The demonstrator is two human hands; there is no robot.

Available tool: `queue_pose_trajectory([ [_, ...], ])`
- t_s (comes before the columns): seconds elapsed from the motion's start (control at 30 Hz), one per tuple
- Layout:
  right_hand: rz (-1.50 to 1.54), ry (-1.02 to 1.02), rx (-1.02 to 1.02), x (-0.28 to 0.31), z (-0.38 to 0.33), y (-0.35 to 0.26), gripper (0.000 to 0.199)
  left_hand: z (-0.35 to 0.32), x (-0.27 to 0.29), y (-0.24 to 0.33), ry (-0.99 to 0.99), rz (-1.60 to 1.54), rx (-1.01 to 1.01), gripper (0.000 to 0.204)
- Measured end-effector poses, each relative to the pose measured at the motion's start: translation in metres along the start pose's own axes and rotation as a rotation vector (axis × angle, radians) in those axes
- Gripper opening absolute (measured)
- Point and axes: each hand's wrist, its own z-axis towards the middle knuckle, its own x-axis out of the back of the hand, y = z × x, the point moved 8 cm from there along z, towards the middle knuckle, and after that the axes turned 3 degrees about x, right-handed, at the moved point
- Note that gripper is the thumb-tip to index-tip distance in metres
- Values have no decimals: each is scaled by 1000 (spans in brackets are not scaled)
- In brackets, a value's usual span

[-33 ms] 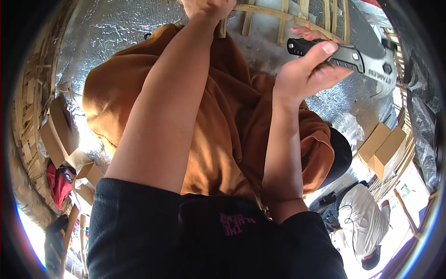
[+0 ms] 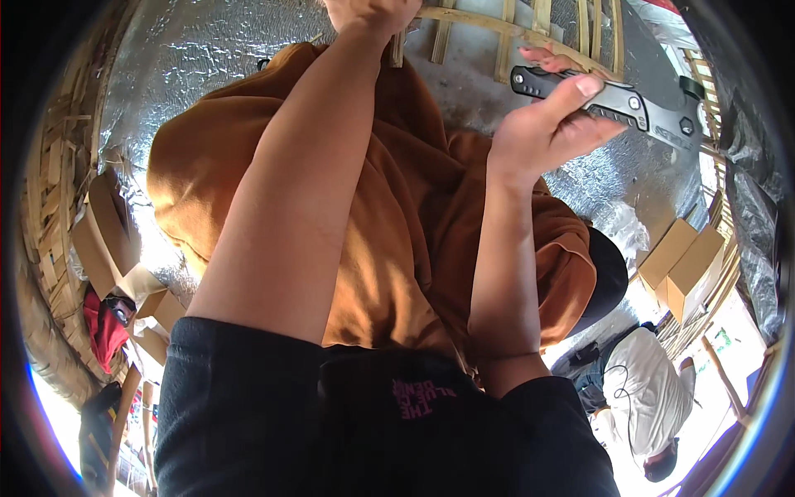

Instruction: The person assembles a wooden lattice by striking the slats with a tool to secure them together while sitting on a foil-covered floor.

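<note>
My right hand is wrapped round the black handle of a hammer multi-tool, its thumb lying along the top side. The tool's steel head, with a round dark striking face, points right and away from me. At the top edge my left hand is cut off by the picture, so its fingers are hidden. It is beside a frame of thin wooden slats, which lies on a silvery foil-like sheet. Whether it grips the frame does not show.
Brown cloth covers my lap under both forearms. Open cardboard boxes stand on the left and the right. At the lower right is another person in a white top. Clear plastic sheeting hangs along the right side.
The hammer multi-tool has turned slightly in my right hand, so the striking face shows more plainly. My left hand stays where it was.
</note>
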Motion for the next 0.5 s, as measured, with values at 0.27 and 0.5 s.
queue_pose_trajectory([
  [0.27, -842, -724, -351, -22, -75, 43, 19, 2, -4, -13, -26, 12, -1, 82],
  [0.5, -472, -423, -265, -27, -10, -10, 19, -3, 0, -2, -6, 34, 2, 79],
])
